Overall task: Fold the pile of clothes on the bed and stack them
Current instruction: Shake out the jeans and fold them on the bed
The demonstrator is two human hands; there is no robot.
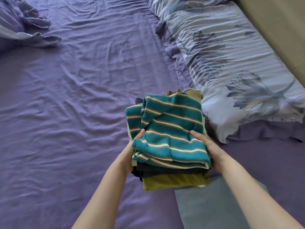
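Observation:
A stack of folded clothes sits between my two hands over the purple bed sheet (74, 96). A teal shirt with white and brown stripes (170, 129) lies on top. Below it show a dark grey garment (165, 169) and an olive-green one (173, 181); a pale yellow piece (195, 93) peeks out at the far end. My left hand (132, 151) grips the stack's left side, thumb on the striped shirt. My right hand (208, 146) grips the right side, thumb on top. The fingers of both hands are hidden under the stack.
A floral pale-blue pillow (231, 63) lies to the right, close behind the stack. A crumpled purple duvet (21, 25) sits at the far left corner. A grey-blue cloth-covered shape (206, 209) is at the near right. A beige wall (280, 22) borders the bed's right side.

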